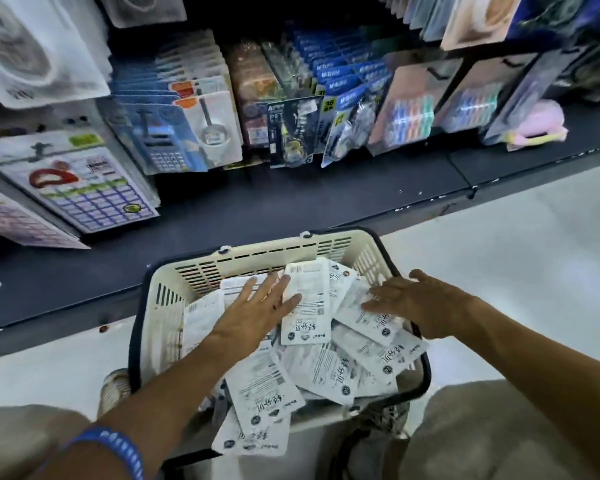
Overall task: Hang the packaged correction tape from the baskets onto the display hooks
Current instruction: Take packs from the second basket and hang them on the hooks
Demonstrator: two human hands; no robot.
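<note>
White packets (pixel 305 306) heaped in cream basket (pixel 174 282), picking stage.
Left hand (pixel 253 306) and right hand (pixel 409 303) lay spread flat on them, gripping nothing; next, pinch one.

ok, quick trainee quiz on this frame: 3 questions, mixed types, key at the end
1. True or false: the left hand has already lifted a packet clear of the basket.
2. Multiple choice: where does the right hand rest? A) on the display hooks B) on the white packets at the basket's right side C) on the floor
3. Fill in: the person wears a ____ wristband on the left arm.

Key
1. False: its fingers lie spread flat on the packets, with no grip closed on any.
2. B
3. Blue
</note>
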